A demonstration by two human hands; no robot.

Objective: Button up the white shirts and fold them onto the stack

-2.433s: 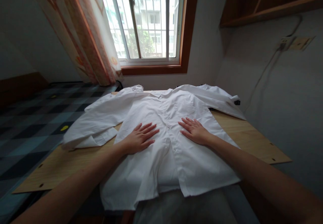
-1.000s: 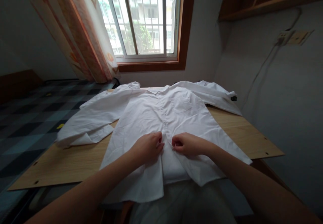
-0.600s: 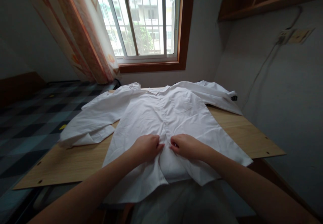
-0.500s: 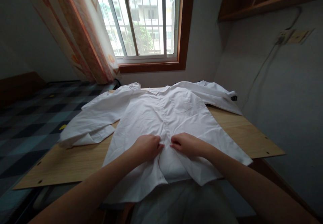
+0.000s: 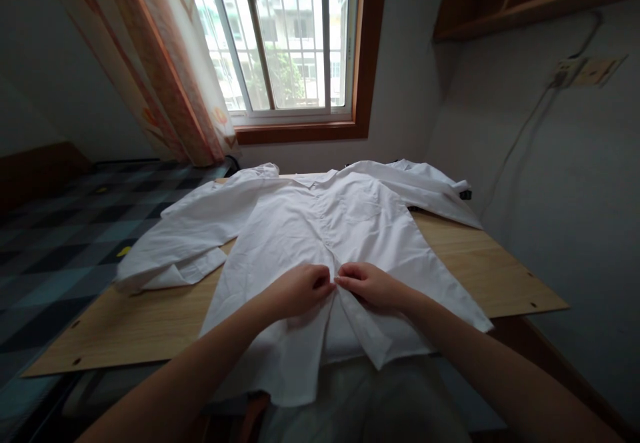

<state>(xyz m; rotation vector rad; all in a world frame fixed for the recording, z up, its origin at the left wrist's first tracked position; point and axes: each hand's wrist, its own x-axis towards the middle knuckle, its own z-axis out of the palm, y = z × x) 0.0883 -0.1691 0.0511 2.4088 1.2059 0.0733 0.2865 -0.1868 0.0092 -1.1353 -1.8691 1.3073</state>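
A white long-sleeved shirt (image 5: pixel 280 230) lies front side up, its collar toward the window and its sleeves spread to both sides. My left hand (image 5: pixel 306 288) pinches one front edge of the shirt, low on the button line. Right beside it, my right hand (image 5: pixel 367 286) pinches the opposite front edge, and the fingertips of both hands almost meet. Below my hands the two front panels hang apart, with the shirt's back panel showing between them. Any button or buttonhole between the fingers is too small to make out.
The shirt rests on a light wooden board (image 5: pixel 465 263), its hem hanging over the near edge. A bed with a checked cover (image 5: pixel 50 250) stands at left. Ahead are a curtain (image 5: pixel 165 63) and a window (image 5: pixel 290 43). A cable (image 5: pixel 520 136) runs down the right wall.
My hands have come together, drawing the shirt's two front edges to each other. The left front panel has swung a little to the right.
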